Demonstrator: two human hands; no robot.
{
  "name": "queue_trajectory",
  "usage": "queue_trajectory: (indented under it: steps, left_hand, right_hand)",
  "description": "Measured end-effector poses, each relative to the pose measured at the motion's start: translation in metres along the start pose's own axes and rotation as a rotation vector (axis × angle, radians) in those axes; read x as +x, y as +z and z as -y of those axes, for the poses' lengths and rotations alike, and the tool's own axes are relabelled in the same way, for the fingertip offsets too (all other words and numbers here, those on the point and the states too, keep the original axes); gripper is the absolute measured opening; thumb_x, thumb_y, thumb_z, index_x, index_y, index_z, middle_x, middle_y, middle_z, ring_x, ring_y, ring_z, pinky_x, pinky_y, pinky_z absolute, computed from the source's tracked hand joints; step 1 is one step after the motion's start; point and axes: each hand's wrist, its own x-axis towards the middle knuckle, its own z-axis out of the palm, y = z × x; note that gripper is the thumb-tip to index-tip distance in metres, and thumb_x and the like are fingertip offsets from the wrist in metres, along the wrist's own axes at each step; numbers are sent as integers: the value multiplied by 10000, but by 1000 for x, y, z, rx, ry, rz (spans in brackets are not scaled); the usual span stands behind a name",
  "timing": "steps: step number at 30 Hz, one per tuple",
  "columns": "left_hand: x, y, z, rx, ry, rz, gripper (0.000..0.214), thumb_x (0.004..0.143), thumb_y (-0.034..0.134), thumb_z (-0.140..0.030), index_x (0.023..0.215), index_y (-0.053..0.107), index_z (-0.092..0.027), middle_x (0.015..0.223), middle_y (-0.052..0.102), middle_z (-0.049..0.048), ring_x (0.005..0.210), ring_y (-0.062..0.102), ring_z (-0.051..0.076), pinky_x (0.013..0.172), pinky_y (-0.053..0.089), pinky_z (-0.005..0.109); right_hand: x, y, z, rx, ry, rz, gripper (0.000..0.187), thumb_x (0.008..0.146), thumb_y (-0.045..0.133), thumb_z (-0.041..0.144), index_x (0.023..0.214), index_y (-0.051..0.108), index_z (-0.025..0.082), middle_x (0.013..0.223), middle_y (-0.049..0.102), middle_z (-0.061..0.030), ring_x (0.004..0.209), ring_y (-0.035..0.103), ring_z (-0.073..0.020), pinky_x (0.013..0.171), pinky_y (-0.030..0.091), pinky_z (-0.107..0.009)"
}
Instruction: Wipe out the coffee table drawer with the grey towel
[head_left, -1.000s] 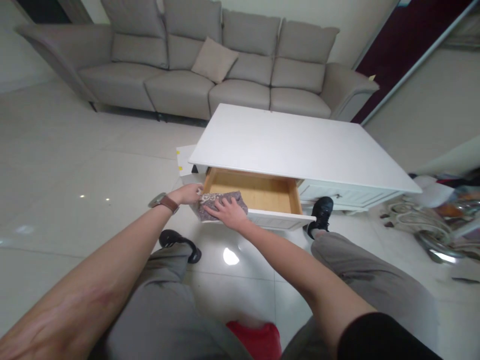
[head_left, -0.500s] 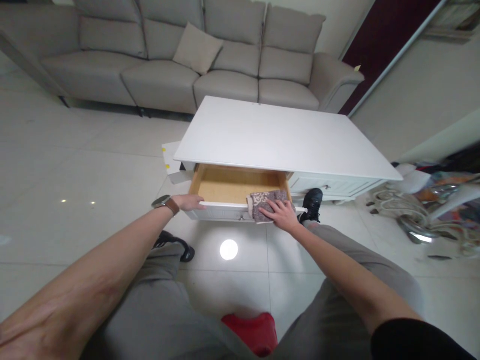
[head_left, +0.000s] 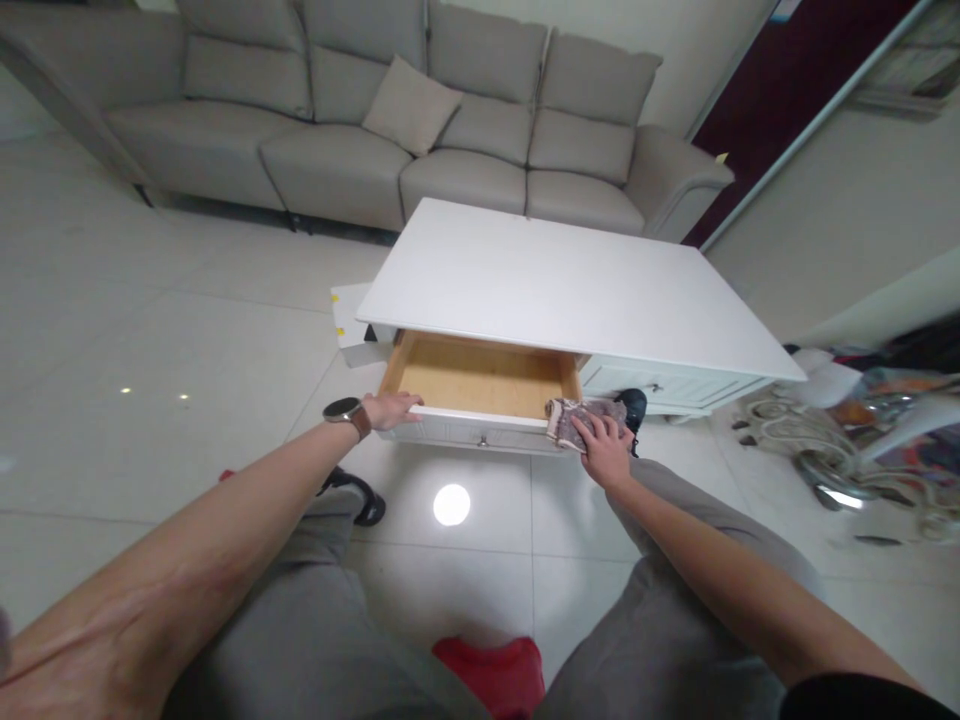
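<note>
A drawer [head_left: 480,378] with a bare wood inside and a white front is pulled out from the white coffee table [head_left: 570,285]. At the left end of its front edge, my left hand [head_left: 391,409] grips the rim, with a watch on the wrist. My right hand [head_left: 606,452] is closed over a patterned brown-grey cloth [head_left: 564,422], folded thick, at the right corner of the drawer front. The cloth touches the top edge there and hangs a little over the front. A small knob [head_left: 482,441] sits mid-front.
Behind the table stands a long grey sofa [head_left: 330,165] with a loose cushion [head_left: 412,105]. A white box [head_left: 352,325] is at the table's left end. Something red [head_left: 495,675] lies between my legs. At right is a metal-framed stand [head_left: 832,480] with clutter.
My right hand and the cloth have slid right along the drawer's front edge to its corner. My left hand stays on the left end. The view has shifted slightly.
</note>
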Motion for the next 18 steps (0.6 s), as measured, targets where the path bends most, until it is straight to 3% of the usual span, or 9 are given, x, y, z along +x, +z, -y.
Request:
queue_trajectory:
  steps: [4, 9, 13, 18]
  left_hand:
    - [-1, 0, -1, -8, 18, -17, 570, 994, 347, -571, 1475, 475, -292, 1539, 488, 148, 1343, 495, 372, 1059, 415, 558]
    - [2, 0, -7, 5, 15, -30, 553, 992, 370, -569, 1448, 514, -290, 1501, 524, 153, 1297, 539, 357, 1044, 435, 525]
    - [2, 0, -10, 22, 33, -45, 547, 991, 378, -572, 1403, 561, -261, 1442, 581, 155, 1251, 582, 315, 1008, 473, 437]
    - [-7, 1, 6, 52, 11, -141, 467, 959, 467, -500, 1266, 661, -207, 1312, 682, 151, 1160, 645, 277, 939, 502, 342]
  right_hand:
    - [17, -18, 25, -14, -46, 80, 788, 844, 563, 288, 1597, 346, 375, 1542, 463, -121, 1297, 352, -394, 968, 286, -550]
    - [46, -42, 92, 79, -164, 78, 771, 881, 533, 252, 1607, 311, 386, 1564, 443, -122, 1303, 362, -376, 981, 281, -555]
    - [68, -58, 148, 147, -245, 58, 730, 927, 486, 233, 1612, 292, 390, 1564, 437, -139, 1291, 377, -381, 979, 293, -577]
    - [93, -79, 190, 190, -371, 76, 676, 980, 391, 209, 1619, 258, 385, 1574, 413, -164, 1257, 420, -371, 975, 315, -601]
